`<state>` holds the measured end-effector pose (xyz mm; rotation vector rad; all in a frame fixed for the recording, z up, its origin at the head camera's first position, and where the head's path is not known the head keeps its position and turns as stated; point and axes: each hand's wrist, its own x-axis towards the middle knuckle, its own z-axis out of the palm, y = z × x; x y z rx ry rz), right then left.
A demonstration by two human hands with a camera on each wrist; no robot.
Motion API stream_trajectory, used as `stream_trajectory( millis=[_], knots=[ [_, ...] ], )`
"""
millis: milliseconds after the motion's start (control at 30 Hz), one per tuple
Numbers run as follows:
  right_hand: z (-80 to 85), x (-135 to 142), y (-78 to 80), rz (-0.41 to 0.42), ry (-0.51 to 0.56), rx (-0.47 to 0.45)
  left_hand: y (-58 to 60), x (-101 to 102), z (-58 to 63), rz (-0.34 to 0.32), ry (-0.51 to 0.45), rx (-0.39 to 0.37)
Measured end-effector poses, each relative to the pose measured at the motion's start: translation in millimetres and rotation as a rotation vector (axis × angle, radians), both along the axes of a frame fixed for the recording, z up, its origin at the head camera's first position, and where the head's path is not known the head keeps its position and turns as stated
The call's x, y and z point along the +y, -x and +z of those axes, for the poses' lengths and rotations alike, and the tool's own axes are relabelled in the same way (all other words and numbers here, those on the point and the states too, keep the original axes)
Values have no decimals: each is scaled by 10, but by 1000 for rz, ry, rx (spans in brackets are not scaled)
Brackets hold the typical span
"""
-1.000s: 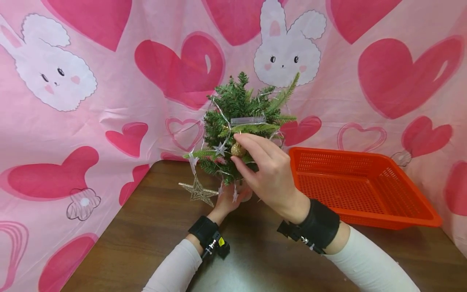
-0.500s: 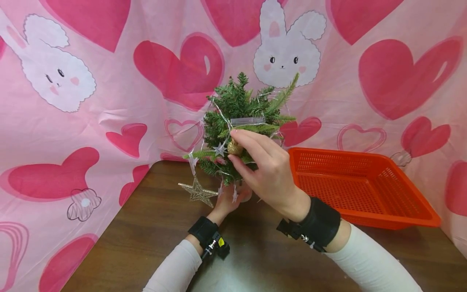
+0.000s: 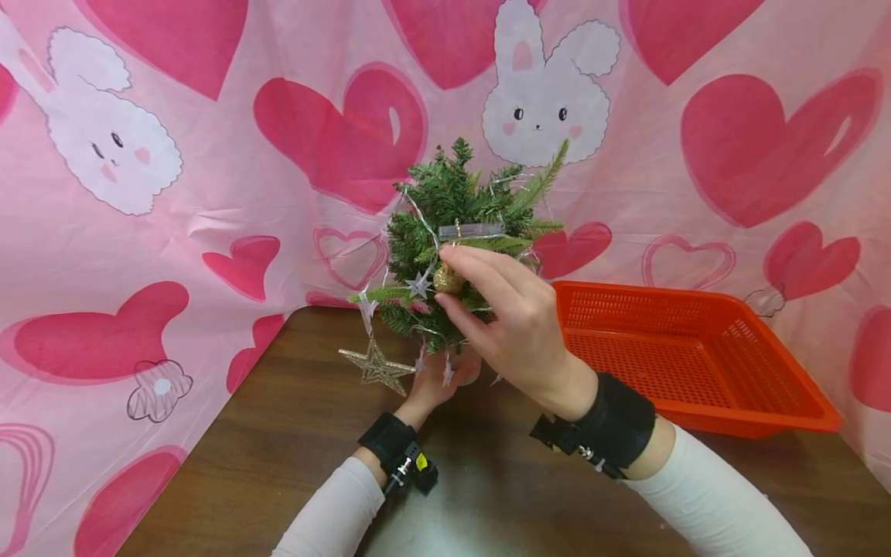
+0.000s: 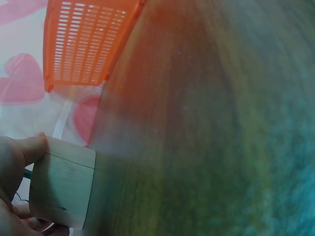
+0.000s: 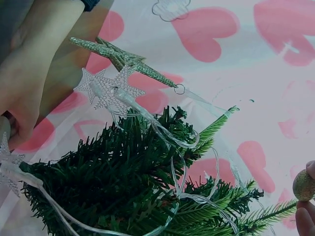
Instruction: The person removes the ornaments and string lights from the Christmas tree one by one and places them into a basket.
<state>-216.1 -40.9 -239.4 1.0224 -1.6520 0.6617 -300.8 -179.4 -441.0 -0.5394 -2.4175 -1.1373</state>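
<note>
A small green Christmas tree [image 3: 459,193] stands on the table, wound with a clear string of star lights [image 3: 419,285]. My left hand [image 3: 435,379] reaches under its branches. In the left wrist view that hand's fingers curl round the tree's pale wooden base [image 4: 63,184]. Thumb and fingertips of my right hand [image 3: 511,317] pinch a gold glitter ball [image 3: 448,278] in front of the tree. Its thin gold loop [image 3: 457,230] shows above the fingertips. From a left branch hangs a gold glitter star [image 3: 378,366]. In the right wrist view the ball [image 5: 303,187] is by a branch tip.
An orange plastic basket [image 3: 696,348] sits to the right of the tree, close to my right forearm. Behind the brown wooden table [image 3: 278,433] hangs a pink cloth [image 3: 292,46] printed with hearts and rabbits. A clear battery box [image 3: 472,230] rests among the tree's branches.
My right hand has shifted slightly left and up with the gold ball, and the ball's loop has come into sight above the fingers. The left hand stays at the tree's base.
</note>
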Motion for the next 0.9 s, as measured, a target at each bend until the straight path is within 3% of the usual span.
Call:
stream_trajectory(
  millis=[200,533,900],
  knots=[
    [-14,21,-15,13,-20,6,-1,-11,3,26,25,-84],
    [-18,90,-37,36,-48,21,23,-26,-11,8,18,-118],
    [-28,202,-67,55,-36,56,1,-10,-16,19,62,-70]
  ],
)
